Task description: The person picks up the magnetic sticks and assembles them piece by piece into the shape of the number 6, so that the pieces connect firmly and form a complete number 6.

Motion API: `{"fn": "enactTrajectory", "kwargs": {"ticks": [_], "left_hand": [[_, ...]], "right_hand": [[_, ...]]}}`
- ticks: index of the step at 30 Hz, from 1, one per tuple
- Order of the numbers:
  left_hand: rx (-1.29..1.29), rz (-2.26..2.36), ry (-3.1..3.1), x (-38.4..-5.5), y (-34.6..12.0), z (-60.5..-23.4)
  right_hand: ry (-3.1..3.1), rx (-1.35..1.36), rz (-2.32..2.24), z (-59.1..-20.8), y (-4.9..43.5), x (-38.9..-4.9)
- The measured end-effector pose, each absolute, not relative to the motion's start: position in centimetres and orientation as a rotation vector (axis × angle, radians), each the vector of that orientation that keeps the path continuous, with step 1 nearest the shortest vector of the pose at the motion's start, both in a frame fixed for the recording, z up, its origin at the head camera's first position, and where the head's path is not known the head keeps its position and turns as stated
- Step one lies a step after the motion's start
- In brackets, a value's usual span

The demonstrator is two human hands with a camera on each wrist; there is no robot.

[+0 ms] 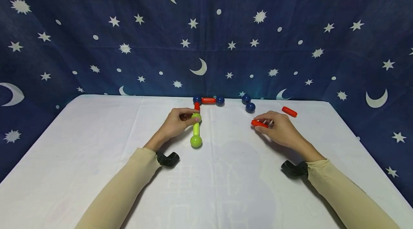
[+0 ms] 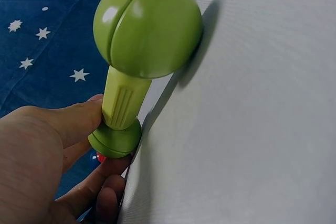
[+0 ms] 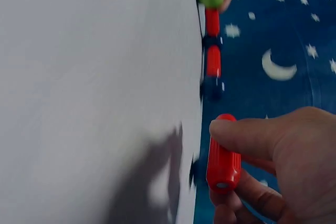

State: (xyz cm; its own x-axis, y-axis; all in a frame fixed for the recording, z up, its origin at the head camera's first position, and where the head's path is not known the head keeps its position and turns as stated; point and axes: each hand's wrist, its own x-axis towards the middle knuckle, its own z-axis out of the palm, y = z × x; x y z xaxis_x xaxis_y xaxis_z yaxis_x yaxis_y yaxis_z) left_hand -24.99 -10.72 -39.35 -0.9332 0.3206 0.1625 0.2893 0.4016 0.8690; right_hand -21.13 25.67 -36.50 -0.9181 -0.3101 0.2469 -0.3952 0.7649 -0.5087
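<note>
My left hand [image 1: 178, 122] pinches a green ball [image 1: 196, 117] between thumb and fingers. A light green rod [image 1: 196, 129] joins that ball to a larger-looking green ball [image 1: 195, 141] nearer me. From the held ball's far side a red rod [image 1: 197, 106] runs to a dark blue ball [image 1: 197, 99], and a second red rod [image 1: 208, 101] leads right to another blue ball [image 1: 220, 101]. My right hand [image 1: 280, 129] holds a loose red rod [image 3: 224, 156] between thumb and fingers, just above the table by its shadow.
Two loose blue balls, one [image 1: 246, 98] behind the other [image 1: 250, 107], lie near the far edge. Another red rod [image 1: 289, 111] lies beyond my right hand. The white-covered table [image 1: 80, 171] meets a dark blue star-patterned cloth [image 1: 145, 60] at the back.
</note>
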Motion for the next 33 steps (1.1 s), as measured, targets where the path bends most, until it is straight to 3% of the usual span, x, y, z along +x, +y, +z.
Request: {"fn": "enactTrajectory", "kwargs": {"ticks": [16, 33], "left_hand": [[0.542, 1.606, 2.582, -25.0, -10.8, -39.3], [0.569, 1.603, 2.604, -24.9, -10.7, -39.3]], "right_hand": [[-2.89, 0.914, 0.938, -36.1, 13.4, -26.6], [-2.913, 0.925, 0.958, -35.8, 12.9, -26.4]]}}
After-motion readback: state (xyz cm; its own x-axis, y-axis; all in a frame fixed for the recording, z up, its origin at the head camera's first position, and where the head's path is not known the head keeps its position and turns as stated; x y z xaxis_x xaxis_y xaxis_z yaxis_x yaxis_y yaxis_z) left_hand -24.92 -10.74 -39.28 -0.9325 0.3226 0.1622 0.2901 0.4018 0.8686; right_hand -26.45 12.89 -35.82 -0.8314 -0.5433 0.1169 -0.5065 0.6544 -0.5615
